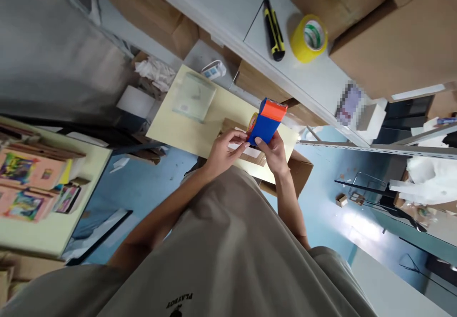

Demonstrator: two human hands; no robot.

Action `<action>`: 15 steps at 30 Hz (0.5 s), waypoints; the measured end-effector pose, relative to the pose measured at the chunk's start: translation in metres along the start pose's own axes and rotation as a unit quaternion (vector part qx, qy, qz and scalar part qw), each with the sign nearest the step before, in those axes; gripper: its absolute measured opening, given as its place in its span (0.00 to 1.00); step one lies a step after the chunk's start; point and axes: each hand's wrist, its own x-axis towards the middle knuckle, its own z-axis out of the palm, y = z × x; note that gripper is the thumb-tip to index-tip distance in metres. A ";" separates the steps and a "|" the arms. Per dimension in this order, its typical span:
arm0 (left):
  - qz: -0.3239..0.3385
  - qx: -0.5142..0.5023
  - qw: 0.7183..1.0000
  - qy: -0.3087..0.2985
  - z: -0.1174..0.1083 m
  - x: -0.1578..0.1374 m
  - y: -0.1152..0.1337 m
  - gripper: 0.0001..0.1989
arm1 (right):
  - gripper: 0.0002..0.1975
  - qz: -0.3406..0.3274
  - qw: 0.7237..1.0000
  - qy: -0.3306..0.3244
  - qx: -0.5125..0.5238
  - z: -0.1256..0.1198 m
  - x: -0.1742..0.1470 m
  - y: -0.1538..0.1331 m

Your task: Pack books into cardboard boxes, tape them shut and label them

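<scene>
While the dispenser [267, 127] overlaps cardboard [227, 125], a cutter [273, 31] lies beside tape [301, 44].

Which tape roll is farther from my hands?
The thick yellow tape roll, beside the black and yellow cutter; the other roll is against the blue and orange dispenser your right hand holds.

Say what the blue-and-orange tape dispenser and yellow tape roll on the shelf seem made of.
Tape dispenser: probably smooth plastic, given its even colours; the toothed edge may be metal.
Yellow tape roll: likely smooth plastic film, evenly coloured; its printed core perhaps card.
</scene>
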 end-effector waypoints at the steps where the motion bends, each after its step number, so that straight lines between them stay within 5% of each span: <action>1: -0.001 0.010 1.000 0.007 -0.006 -0.005 -0.001 0.18 | 0.39 0.004 1.000 -0.006 0.004 0.011 -0.002 -0.002; 10: 0.044 0.052 0.997 -0.033 -0.066 -0.011 -0.003 0.13 | 0.35 0.055 0.996 -0.006 -0.069 0.058 0.000 -0.014; 15: -0.047 -0.028 0.998 -0.016 -0.112 0.007 -0.017 0.25 | 0.34 0.095 0.982 -0.081 -0.142 0.051 -0.014 -0.026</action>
